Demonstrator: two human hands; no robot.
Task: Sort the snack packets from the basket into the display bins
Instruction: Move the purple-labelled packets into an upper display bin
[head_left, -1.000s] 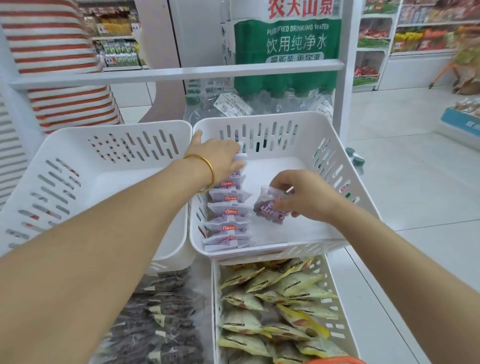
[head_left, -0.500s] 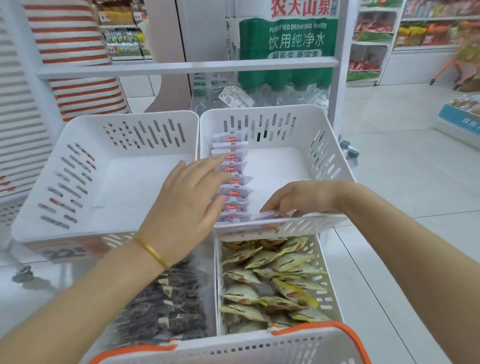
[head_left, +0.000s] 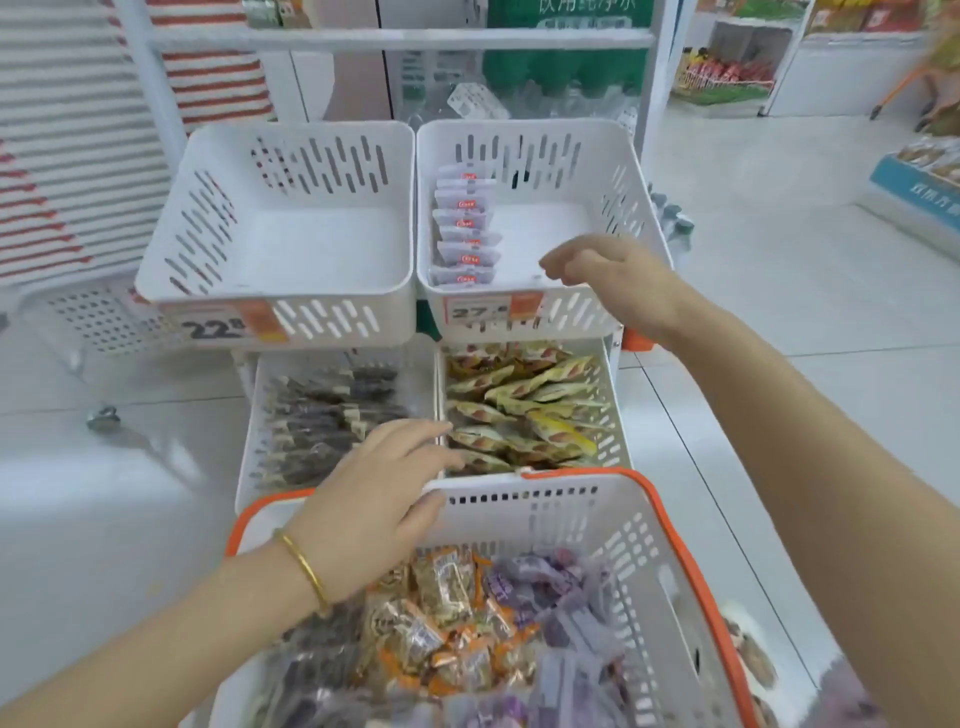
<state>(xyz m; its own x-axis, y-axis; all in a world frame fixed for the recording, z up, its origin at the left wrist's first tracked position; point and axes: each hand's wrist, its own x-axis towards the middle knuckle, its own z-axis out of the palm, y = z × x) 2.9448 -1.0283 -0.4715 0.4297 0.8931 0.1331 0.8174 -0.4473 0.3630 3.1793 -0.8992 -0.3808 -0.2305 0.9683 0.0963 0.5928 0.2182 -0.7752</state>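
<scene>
A white basket (head_left: 613, 525) with an orange rim sits at the bottom, full of mixed snack packets (head_left: 467, 613) in orange, purple and dark wrappers. My left hand (head_left: 374, 499), fingers straight, hovers over the basket's far rim and holds nothing. My right hand (head_left: 608, 275) hangs loosely curled and empty over the front edge of the upper right bin (head_left: 613, 171). That bin holds a neat row of pale purple packets (head_left: 465, 228) along its left side. The upper left bin (head_left: 218, 208) has nothing in it.
Below, the lower left bin (head_left: 247, 415) holds dark packets (head_left: 327, 421) and the lower right bin (head_left: 615, 410) holds yellow-green packets (head_left: 519, 410). Price tags (head_left: 218, 325) hang on the upper bins. Bottled water stands behind the rack. Tiled floor lies to the right.
Both hands have pulled back out of the upper right bin; the right hand let go of its purple packet there. The left hand came down to the basket, and the view tilted down.
</scene>
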